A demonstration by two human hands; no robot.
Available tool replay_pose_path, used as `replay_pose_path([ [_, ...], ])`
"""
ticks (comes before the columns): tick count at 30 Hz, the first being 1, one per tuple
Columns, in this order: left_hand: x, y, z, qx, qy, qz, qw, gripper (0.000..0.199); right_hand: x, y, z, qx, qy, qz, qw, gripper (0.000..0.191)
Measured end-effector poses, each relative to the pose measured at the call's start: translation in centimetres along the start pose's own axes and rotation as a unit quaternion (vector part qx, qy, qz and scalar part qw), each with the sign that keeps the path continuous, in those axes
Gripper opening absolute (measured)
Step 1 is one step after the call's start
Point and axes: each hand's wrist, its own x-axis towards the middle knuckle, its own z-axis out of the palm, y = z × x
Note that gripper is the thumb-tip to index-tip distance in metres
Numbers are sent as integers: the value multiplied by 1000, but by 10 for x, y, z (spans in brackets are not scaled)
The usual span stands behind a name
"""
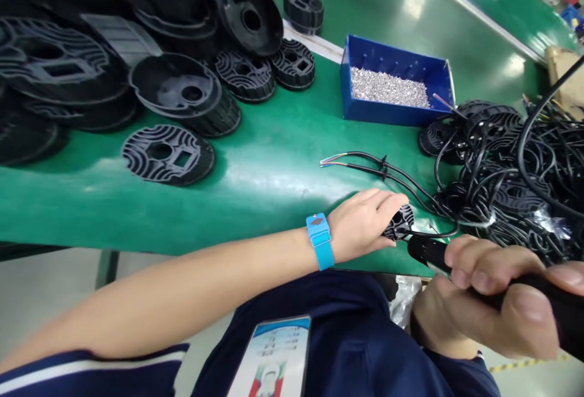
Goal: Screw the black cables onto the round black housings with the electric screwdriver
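My left hand (pixel 365 224), with a blue strap (pixel 321 240) at its wrist, is closed around a round black plastic part (pixel 402 222) with wavy ribs. A black cable runs off the part's right side. In my right hand (pixel 497 287) is a black electric screwdriver (pixel 431 252), its fingers wrapped round the body. The driver's tip points at the ribbed part; whether it touches a screw I cannot tell. Just beyond my left hand lie two black cable ends (pixel 365 161) with thin coloured wires bared.
A blue bin (pixel 392 114) of small silvery screws stands behind the hands. Black plastic housings (pixel 182 90) pile up at the left, with one ribbed cover (pixel 166 154) in front. Tangled black cables (pixel 497 190) heap at the right on the green bench (pixel 274 160).
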Motion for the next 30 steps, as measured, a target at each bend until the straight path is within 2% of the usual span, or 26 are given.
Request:
replay_pose_path([
  [2, 0, 1, 0, -2, 0, -4, 1000, 78, 2, 1, 2, -11, -25, -25, 999, 29],
  [6, 0, 2, 1, 0, 7, -9, 1000, 79, 0, -1, 5, -30, -63, -26, 997, 31],
  [13, 1, 2, 0, 13, 11, -1, 1000, 81, 4, 1, 8, -35, -47, -26, 998, 28],
  [18, 1, 1, 0, 15, 7, -3, 1000, 79, 6, 11, 9, -2, -49, -103, 993, 28],
  [20, 1, 1, 1, 16, 5, -2, 1000, 79, 3, 11, 9, -10, -29, -98, 995, 26],
  [22, 1, -1, 1, 14, 4, -1, 1000, 78, 1, 9, 9, -10, -14, -76, 997, 16],
  [23, 1, -2, 2, 12, 4, -1, 1000, 78, 2, 8, 8, 3, -21, -67, 998, 6],
  [24, 0, -3, 2, 10, 6, -2, 1000, 77, 5, 6, 6, 23, -40, -59, 997, 6],
  [26, -1, -6, 3, 4, 8, -2, 1000, 78, 17, 2, 0, 86, -116, -59, 988, 28],
  [28, -3, -10, 4, -3, 13, -3, 1000, 78, 35, -2, -11, 176, -203, -63, 961, 36],
  [29, -4, -12, 4, -5, 15, -2, 1000, 77, 45, -4, -19, 228, -221, -53, 947, 35],
  [30, -6, -13, 4, -7, 18, 1, 1000, 77, 55, -6, -27, 267, -191, -29, 944, 31],
])
